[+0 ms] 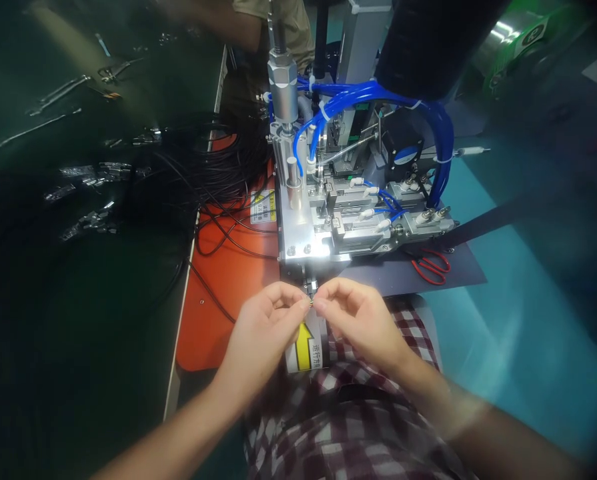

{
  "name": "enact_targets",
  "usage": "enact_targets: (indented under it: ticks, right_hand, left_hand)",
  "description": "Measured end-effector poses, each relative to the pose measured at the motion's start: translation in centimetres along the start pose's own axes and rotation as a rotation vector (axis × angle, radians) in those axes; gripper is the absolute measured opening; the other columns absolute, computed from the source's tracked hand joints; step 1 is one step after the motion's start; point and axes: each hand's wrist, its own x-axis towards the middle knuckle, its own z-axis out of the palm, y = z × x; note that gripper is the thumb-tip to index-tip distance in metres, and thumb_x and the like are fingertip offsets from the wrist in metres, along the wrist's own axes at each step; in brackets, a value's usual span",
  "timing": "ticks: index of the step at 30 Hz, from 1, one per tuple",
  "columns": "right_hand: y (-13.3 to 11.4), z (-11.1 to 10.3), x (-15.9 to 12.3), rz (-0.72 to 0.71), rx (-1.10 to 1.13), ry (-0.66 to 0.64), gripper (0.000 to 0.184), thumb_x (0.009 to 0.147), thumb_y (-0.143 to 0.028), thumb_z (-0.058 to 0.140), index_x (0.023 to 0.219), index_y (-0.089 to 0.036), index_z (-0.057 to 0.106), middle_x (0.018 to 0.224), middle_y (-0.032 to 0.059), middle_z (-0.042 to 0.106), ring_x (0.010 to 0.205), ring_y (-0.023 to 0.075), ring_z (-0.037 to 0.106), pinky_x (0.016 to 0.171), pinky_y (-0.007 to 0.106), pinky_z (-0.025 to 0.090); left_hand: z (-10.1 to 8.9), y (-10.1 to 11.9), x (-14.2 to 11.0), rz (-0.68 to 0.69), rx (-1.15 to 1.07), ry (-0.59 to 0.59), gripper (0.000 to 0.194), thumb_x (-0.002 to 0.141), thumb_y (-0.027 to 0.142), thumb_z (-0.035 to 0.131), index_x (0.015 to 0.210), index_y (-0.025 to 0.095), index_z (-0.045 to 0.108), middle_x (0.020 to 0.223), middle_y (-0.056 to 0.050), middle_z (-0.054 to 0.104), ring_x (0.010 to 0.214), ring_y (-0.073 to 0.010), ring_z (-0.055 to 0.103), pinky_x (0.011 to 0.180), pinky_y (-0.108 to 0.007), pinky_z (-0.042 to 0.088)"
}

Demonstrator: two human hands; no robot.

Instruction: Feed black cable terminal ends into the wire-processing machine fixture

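The left grip (265, 327) and right grip (361, 320) are pinched together on tiny wires (311, 303), which show in the small gap between them. Just past them is a shiny machine (298, 233), with black cords (238, 160) beside it.

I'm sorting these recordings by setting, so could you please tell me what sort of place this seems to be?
Most likely a factory workshop: a metal machine with bundled blue tubes, a tangle of black cables, and a label bearing a yellow arrow suggest it.
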Motion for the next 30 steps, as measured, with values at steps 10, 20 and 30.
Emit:
enact_targets:
  ticks: [10, 20, 30]
  right_hand:
    - [-0.16, -0.76, 0.43, 0.033, 0.083, -0.135, 0.017, 0.084, -0.030, 0.063, 0.073, -0.017, 0.057, 0.046, -0.0086, 0.045, 0.038, 0.0054, 0.038, 0.037, 0.018, 0.029]
    - [0.34, -0.49, 0.04, -0.024, -0.010, -0.064, 0.009, 0.084, -0.023, 0.060, 0.078, -0.018, 0.057, 0.048, -0.0084, 0.045, 0.039, 0.0058, 0.040, 0.039, 0.018, 0.033]
    - [0.67, -0.01, 0.05, -0.007, 0.108, -0.066, 0.013, 0.084, -0.025, 0.060, 0.076, -0.018, 0.053, 0.049, -0.0091, 0.047, 0.037, 0.0044, 0.039, 0.039, 0.018, 0.032]
  left_hand:
    - [-0.08, -0.15, 0.12, -0.019, -0.054, -0.030, 0.025, 0.083, 0.042, 0.064, 0.080, 0.018, 0.058, 0.046, 0.009, 0.036, 0.043, -0.0044, 0.026, 0.042, -0.017, 0.020]
    - [-0.21, -0.10, -0.03, -0.020, 0.002, -0.039, 0.021, 0.082, 0.038, 0.064, 0.080, 0.018, 0.060, 0.051, 0.009, 0.034, 0.045, -0.0032, 0.023, 0.043, -0.015, 0.021]
    - [0.03, -0.38, -0.04, -0.027, -0.052, -0.028, 0.022, 0.085, 0.040, 0.060, 0.083, 0.019, 0.056, 0.048, 0.009, 0.034, 0.045, -0.0053, 0.025, 0.043, -0.017, 0.021]
